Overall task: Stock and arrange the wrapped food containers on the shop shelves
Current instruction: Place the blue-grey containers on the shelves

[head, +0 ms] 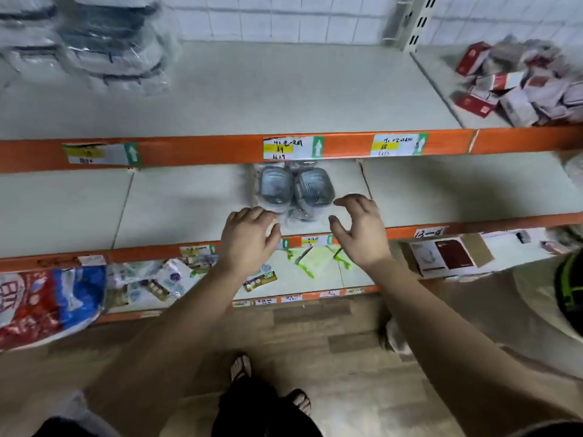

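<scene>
- Centre price tag, on the orange edge of the upper shelf: "89" on a yellow field, a blurred handwritten line above it, and a white up-arrow on green.
- Right price tag, same edge: "68" on yellow, with the same arrow sign.
- Left price tag, same edge: arrow sign only; its digits are too blurred to read.
- Handwritten mark on the edge of the middle shelf: "13-", last sign unclear.
- Red and blue bag: large white characters, unreadable.

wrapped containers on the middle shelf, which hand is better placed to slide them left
Right, likely. The right hand hovers beside the right edge of the wrapped containers, so it could push them leftward; the left hand sits at their front left corner, in the way.
</scene>
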`<state>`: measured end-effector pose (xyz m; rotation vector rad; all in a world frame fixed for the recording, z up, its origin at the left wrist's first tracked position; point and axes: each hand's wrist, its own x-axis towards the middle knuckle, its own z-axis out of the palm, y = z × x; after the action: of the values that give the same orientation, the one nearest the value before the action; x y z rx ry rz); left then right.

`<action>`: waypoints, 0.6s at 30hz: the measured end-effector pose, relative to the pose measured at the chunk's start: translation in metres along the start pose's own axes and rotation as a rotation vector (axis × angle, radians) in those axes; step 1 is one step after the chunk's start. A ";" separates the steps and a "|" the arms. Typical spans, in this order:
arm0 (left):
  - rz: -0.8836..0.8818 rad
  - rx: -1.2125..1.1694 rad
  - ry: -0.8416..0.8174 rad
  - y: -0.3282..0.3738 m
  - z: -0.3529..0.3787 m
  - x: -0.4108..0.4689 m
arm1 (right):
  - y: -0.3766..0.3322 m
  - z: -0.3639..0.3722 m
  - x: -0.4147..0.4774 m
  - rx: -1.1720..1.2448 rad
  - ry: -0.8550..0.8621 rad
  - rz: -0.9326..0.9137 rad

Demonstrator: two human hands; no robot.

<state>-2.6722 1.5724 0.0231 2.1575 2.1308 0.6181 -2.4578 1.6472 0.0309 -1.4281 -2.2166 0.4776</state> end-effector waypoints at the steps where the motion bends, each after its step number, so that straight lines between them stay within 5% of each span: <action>1: -0.012 -0.003 -0.023 -0.002 0.011 0.001 | 0.006 0.009 0.001 0.012 -0.016 0.015; 18: -0.236 0.115 -0.123 -0.061 0.144 0.092 | 0.074 0.136 0.078 -0.179 -0.047 0.105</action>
<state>-2.6878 1.6997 -0.1051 1.8959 2.3558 0.3437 -2.5047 1.7428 -0.1060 -1.6476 -2.2783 0.3575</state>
